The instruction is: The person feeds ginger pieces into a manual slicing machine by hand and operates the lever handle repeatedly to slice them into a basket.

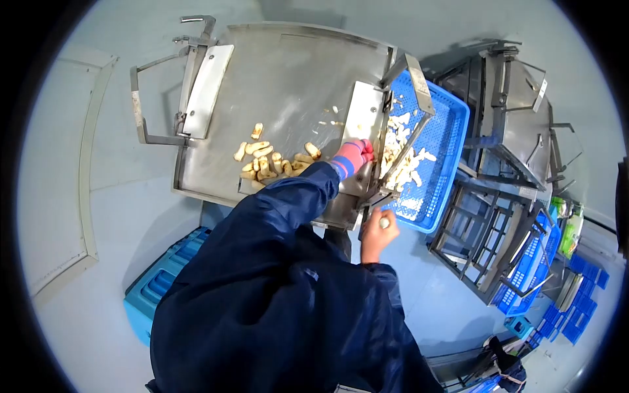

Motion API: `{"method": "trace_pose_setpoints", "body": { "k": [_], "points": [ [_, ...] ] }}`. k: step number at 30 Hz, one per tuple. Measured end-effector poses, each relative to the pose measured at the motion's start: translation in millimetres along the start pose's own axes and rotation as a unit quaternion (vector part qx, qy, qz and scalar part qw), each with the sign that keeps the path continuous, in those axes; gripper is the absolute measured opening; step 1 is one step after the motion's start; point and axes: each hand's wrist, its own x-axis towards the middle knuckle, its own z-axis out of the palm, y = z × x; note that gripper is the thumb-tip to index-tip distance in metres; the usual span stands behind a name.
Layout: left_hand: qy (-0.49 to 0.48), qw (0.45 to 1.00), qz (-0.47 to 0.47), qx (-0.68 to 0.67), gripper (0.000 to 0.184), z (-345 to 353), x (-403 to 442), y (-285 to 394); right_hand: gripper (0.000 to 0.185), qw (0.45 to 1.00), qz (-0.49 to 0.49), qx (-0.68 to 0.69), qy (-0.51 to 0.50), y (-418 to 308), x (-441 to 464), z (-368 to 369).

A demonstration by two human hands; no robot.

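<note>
My left hand (352, 157), in a pink-and-blue striped glove, is closed over the white cutting board (362, 118), beside the cutter's metal frame (417, 85). What its fingers hold, if anything, is hidden. My bare right hand (379, 239) grips the cutter's handle, whose rounded end (384, 223) shows above the fist. Left of my sleeve, several pale, stubby mushrooms (265, 164) with brown patches lie on the steel table (288, 85). Cut pale pieces (401, 147) are heaped in the blue perforated crate (436, 190) beyond the cutter. Small scraps lie near the board.
A second cutter (135, 108) with its own white board (208, 92) is fixed at the table's left end. Another steel table (524, 111) stands at right, near a metal rack (475, 226). A turquoise bin (164, 268) is on the floor at left. Blue crates (570, 308) stack at far right.
</note>
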Motion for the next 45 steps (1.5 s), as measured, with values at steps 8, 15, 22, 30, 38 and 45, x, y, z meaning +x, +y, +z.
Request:
{"method": "trace_pose_setpoints", "body": {
  "k": [8,15,22,30,38,45],
  "points": [
    [-0.050,0.998,-0.028,0.019,0.007,-3.6,5.4,4.9,0.028,0.997,-0.062,-0.038,0.003,25.4,-6.6,4.3],
    [-0.126,0.989,-0.078,-0.013,0.008,-12.4,8.3,26.0,0.024,1.000,0.013,0.017,-0.020,26.3,-10.4,11.5],
    [-0.130,0.982,-0.077,-0.116,0.013,0.7,19.3,-3.0,0.027,1.000,0.022,0.005,-0.002,-19.5,5.9,-3.3],
    [-0.078,0.993,-0.030,-0.085,0.011,4.7,15.2,0.9,0.026,0.999,0.038,0.013,0.000,-30.6,8.2,-5.8],
    [0.049,0.997,-0.029,0.046,0.007,20.0,11.7,-5.5,0.027,1.000,0.016,-0.021,-0.015,44.5,-15.4,11.2],
    [-0.098,0.982,-0.037,-0.159,0.009,-3.7,1.1,76.9,0.027,0.999,-0.030,-0.036,0.008,14.2,-9.3,4.2]
  ]
}}
